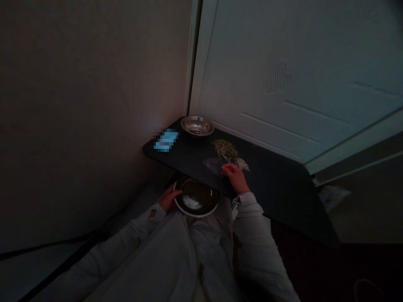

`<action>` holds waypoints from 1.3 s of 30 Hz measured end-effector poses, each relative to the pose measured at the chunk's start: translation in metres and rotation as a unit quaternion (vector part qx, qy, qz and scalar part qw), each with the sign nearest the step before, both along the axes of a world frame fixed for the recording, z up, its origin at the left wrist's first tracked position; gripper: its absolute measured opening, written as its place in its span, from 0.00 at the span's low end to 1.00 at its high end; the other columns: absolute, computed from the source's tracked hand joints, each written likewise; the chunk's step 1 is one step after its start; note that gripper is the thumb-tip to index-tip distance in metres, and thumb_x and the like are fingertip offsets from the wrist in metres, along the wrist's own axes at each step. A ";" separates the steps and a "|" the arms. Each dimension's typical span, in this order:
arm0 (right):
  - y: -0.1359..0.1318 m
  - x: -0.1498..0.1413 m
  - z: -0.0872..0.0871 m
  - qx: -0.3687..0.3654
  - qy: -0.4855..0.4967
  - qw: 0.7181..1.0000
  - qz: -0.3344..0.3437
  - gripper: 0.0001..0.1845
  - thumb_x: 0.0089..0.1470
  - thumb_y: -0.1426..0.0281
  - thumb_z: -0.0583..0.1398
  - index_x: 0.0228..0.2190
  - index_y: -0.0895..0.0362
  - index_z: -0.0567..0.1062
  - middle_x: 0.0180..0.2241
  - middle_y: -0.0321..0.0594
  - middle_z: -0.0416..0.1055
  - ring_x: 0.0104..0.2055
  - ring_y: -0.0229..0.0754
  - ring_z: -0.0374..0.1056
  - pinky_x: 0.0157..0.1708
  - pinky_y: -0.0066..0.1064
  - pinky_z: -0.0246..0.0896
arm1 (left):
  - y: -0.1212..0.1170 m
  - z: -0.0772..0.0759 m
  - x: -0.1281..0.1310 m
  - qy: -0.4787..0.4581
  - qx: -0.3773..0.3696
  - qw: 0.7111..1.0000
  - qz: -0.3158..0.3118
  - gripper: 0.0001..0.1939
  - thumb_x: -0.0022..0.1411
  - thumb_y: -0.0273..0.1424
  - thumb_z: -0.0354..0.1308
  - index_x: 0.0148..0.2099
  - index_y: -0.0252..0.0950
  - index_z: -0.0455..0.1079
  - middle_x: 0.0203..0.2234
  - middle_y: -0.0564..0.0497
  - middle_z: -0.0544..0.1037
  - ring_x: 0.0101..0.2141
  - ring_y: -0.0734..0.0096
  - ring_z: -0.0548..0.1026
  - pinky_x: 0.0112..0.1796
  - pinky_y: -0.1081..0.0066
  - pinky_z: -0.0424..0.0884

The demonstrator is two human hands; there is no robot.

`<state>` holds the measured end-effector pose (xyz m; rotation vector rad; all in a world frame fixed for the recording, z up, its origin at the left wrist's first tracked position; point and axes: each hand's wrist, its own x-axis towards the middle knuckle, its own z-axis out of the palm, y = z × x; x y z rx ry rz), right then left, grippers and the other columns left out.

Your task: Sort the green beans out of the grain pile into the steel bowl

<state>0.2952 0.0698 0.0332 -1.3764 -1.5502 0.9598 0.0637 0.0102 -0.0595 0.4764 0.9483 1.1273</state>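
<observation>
My left hand (168, 199) grips the left rim of a round bowl (199, 215) with a pale edge, held over my lap at the table's front edge. The bowl's dark inside shows a bright reflection; what it contains is unclear in the dim light. Over the black tabletop, my right hand (235, 178) has its fingers drawn together, and anything between them is too small to tell. By its fingertips lies a clear plastic piece (212, 165), perhaps a bag. Just beyond is a spread pile of small greenish grains (225, 149), with a paler little heap (243, 164) beside it.
A shiny metal bowl (197, 127) stands at the back left of the black table (283, 188). Left of it lies a phone-like thing with a blurred, bright blue face (166, 140). A wall (126, 84) and a white panel with heart shapes (267, 96) border the table.
</observation>
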 end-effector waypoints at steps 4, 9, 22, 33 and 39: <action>0.002 0.000 -0.005 0.006 -0.015 1.000 0.005 0.12 0.40 0.61 0.55 0.23 0.58 0.66 0.18 0.32 0.64 0.22 0.33 0.59 0.24 0.25 0.52 | 0.000 0.002 0.000 -0.002 -0.008 1.000 0.006 0.28 0.38 0.26 0.59 0.46 0.35 0.60 0.28 0.50 0.75 0.30 0.64 0.72 0.30 0.68 0.67; 0.003 -0.003 -0.009 0.027 -0.052 0.997 -0.047 0.14 0.41 0.59 0.54 0.25 0.58 0.66 0.19 0.34 0.65 0.22 0.34 0.60 0.24 0.26 0.52 | -0.004 0.011 0.001 0.001 -0.016 1.000 -0.005 0.29 0.39 0.27 0.58 0.48 0.36 0.59 0.32 0.49 0.75 0.32 0.63 0.72 0.30 0.69 0.67; 0.001 -0.006 -0.007 0.038 -0.100 0.992 -0.060 0.14 0.40 0.59 0.53 0.23 0.58 0.67 0.19 0.35 0.66 0.22 0.34 0.61 0.24 0.26 0.53 | -0.003 0.011 0.001 -0.001 -0.007 1.000 -0.007 0.30 0.39 0.27 0.58 0.49 0.38 0.59 0.37 0.48 0.73 0.36 0.61 0.70 0.31 0.68 0.67; 0.001 -0.006 -0.007 0.029 -0.053 0.997 -0.050 0.14 0.40 0.59 0.54 0.23 0.58 0.67 0.18 0.35 0.66 0.21 0.34 0.60 0.23 0.25 0.52 | -0.002 0.004 0.000 0.004 0.006 1.000 -0.003 0.28 0.39 0.27 0.58 0.47 0.36 0.61 0.33 0.48 0.74 0.34 0.62 0.71 0.32 0.68 0.67; -0.001 -0.005 -0.006 0.036 -0.053 0.996 -0.062 0.13 0.40 0.60 0.54 0.22 0.58 0.66 0.17 0.33 0.64 0.20 0.33 0.59 0.23 0.25 0.52 | -0.002 0.003 -0.001 0.003 0.024 1.000 -0.015 0.28 0.41 0.27 0.58 0.48 0.37 0.60 0.35 0.49 0.74 0.35 0.63 0.71 0.34 0.67 0.66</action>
